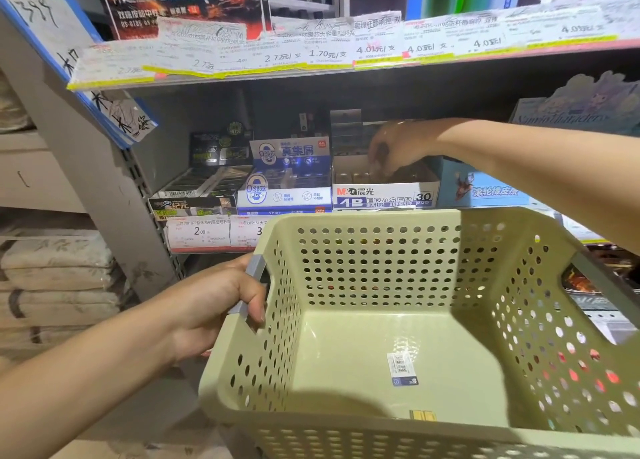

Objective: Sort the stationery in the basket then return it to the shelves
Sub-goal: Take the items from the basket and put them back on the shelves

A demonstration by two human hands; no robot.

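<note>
I hold a pale green perforated basket (398, 427) in front of the shelf. My left hand (221, 302) grips its grey left handle. Only a barcode sticker (401, 366) and a small yellow item (423, 415) show on the basket's floor. My right hand (393, 150) reaches over the basket into the white M&G 4B eraser box (384, 195) on the shelf, fingers pointing down inside it. Whether those fingers hold anything is hidden by blur and the box wall.
Left of the eraser box stand a blue-white eraser display box (287, 184) and a black one (201, 195). A light blue box (485, 188) sits to the right. An upper shelf edge with price tags (311, 56) hangs above. Stacked paper packs (59, 275) lie at left.
</note>
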